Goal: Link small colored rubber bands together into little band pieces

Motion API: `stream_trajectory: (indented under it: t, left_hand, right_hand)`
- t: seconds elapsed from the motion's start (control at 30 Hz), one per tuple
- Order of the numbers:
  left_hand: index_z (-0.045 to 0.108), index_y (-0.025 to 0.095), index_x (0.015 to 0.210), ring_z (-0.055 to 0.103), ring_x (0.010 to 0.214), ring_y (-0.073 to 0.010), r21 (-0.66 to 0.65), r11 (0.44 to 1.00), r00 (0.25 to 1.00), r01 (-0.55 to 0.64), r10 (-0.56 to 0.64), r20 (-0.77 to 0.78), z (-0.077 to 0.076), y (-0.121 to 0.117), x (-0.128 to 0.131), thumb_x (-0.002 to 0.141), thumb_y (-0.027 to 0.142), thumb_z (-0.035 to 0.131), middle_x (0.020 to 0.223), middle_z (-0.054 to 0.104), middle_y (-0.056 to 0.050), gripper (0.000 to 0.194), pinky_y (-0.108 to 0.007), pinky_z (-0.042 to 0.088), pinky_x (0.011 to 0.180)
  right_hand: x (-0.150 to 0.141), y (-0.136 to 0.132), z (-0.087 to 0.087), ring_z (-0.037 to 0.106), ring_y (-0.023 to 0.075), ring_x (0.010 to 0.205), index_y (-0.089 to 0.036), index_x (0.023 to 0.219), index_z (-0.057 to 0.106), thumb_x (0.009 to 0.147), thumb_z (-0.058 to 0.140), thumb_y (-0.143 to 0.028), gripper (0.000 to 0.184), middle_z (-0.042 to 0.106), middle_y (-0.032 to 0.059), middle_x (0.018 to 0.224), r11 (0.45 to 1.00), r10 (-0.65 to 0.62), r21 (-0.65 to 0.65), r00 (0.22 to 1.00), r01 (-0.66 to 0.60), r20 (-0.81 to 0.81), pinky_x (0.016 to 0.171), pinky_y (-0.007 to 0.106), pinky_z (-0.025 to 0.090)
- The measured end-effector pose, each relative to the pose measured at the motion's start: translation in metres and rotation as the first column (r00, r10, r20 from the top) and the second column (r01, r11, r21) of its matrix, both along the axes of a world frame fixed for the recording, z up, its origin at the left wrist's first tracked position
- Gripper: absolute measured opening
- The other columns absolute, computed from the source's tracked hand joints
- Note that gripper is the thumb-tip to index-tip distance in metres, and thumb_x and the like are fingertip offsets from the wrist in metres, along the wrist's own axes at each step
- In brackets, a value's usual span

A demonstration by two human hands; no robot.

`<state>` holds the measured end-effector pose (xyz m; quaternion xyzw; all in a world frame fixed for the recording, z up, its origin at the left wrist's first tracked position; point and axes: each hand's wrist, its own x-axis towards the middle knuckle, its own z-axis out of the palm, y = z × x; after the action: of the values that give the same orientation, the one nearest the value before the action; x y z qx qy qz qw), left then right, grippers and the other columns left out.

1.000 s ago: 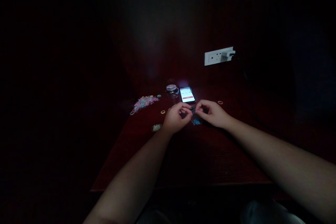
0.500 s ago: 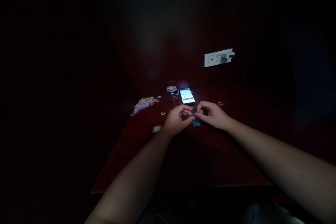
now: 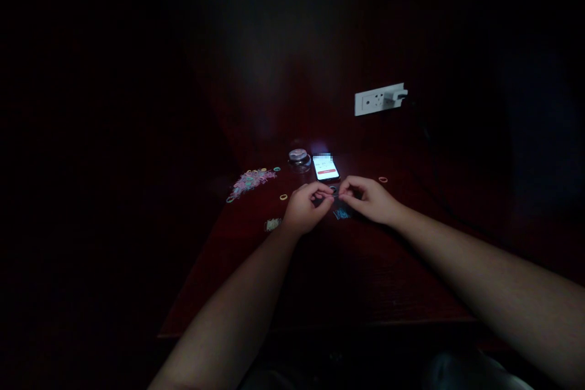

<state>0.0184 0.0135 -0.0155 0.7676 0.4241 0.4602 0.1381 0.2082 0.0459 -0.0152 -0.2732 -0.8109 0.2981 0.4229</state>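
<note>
Over the dark red table, my left hand (image 3: pixel 308 206) and my right hand (image 3: pixel 367 199) face each other, each closed in a pinch. A thin strand stretches between their fingertips; it looks like a small rubber band (image 3: pixel 336 196), its colour hard to tell in the dim light. Just behind the fingertips lies a small ring-shaped band (image 3: pixel 333 189), partly covered by the left fingers. Blue rubber bands (image 3: pixel 341 214) lie in a small bunch just below the hands. To the left of my left wrist is a bunch of pale bands (image 3: pixel 273 225).
A lit phone (image 3: pixel 326 167) lies beyond the hands, beside a clear lidded jar (image 3: pixel 298 160). A pile of mixed bands (image 3: pixel 253 181) spreads at left. A yellow band (image 3: pixel 283 197) and a pink band (image 3: pixel 382 179) lie singly. A wall socket (image 3: pixel 380 99) holds a plug.
My hands have drawn slightly apart, and the thin strand now shows between their fingertips. The ring-shaped band behind them has come into clearer view.
</note>
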Motion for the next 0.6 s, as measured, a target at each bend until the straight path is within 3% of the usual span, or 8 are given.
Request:
stream_trajectory:
  t: [0.2,0.6]
  left_hand:
    - [0.066,0.017,0.085,0.06,0.075,-0.0138,-0.009,1.0,0.999,-0.027,0.027,-0.032,0.0002,0.0,-0.0025,0.082,0.025,0.061,0.083,0.068,-0.004,0.01,-0.027,0.05,0.071]
    - [0.065,0.016,0.084,0.059,0.072,-0.0126,-0.006,0.999,0.998,-0.05,0.05,-0.038,-0.0024,0.0016,-0.0027,0.083,0.027,0.059,0.081,0.067,-0.003,0.012,-0.024,0.047,0.066]
  right_hand:
    - [-0.0002,-0.0009,0.0012,0.05,0.0136,0.066,-0.017,0.08,0.06,0.083,0.056,-0.026,0.01,0.056,0.002,0.072,0.999,-0.016,0.03,1.0,0.016,0.008,0.06,0.026,0.041]
    - [0.001,-0.0024,0.0015,0.048,0.0117,0.06,-0.017,0.085,0.059,0.079,0.061,-0.028,0.013,0.054,0.0005,0.067,0.999,0.017,-0.04,1.0,-0.018,-0.008,0.055,0.024,0.041]
